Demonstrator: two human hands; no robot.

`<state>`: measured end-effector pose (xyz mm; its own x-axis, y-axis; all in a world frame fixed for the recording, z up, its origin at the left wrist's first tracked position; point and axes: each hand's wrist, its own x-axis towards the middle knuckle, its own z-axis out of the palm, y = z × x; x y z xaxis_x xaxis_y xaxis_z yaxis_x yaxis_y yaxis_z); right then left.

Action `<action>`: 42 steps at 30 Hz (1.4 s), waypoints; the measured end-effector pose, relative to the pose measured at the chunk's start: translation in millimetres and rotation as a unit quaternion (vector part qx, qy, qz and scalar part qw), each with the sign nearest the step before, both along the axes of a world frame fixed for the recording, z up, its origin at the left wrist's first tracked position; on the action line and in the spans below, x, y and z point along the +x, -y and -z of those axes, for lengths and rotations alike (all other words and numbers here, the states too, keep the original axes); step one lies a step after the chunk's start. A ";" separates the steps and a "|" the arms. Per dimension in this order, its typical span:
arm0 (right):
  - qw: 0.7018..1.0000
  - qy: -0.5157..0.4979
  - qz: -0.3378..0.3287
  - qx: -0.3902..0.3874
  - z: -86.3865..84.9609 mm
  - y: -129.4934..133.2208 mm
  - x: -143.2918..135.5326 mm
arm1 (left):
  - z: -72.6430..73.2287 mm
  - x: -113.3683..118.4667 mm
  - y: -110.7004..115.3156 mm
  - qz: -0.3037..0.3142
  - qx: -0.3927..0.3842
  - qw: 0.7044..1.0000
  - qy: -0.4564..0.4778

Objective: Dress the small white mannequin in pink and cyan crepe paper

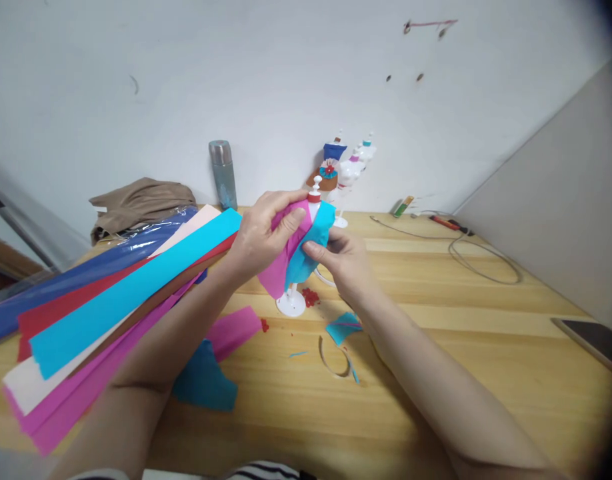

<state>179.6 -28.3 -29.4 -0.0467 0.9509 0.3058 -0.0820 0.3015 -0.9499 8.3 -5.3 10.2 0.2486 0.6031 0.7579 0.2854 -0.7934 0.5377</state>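
A small white dress form [314,208] with a red neck band stands on a round white base [291,303]. Pink crepe paper [276,275] covers one side of it and blue crepe paper [306,252] crosses over the other. My left hand [271,230] presses the pink paper against the form's upper part, thumb in front and fingers behind. Lower down on the right, my right hand [343,257] pinches the blue paper between its thumb and fingers, which are partly hidden behind it.
Long strips of coloured crepe paper [136,290] lie at left, with blue and pink pieces nearby. Several dressed forms [353,170] and a flask [223,175] stand by the wall. Blue scraps [344,327], a cable [453,250] and a phone [589,340] are on the wooden table [426,393].
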 end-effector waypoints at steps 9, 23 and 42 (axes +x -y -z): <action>1.000 0.008 -0.013 -0.005 -0.3 1.1 -0.1 | -0.5 -2.0 -1.2 -0.007 0.008 1.000 0.009; 0.999 0.018 -0.024 0.021 4.9 -3.2 0.2 | -2.2 -3.9 -8.3 0.088 -0.048 0.995 0.010; 1.000 0.025 -0.012 0.014 1.7 -1.1 1.3 | -3.9 -8.1 -9.1 0.072 -0.106 0.991 -0.030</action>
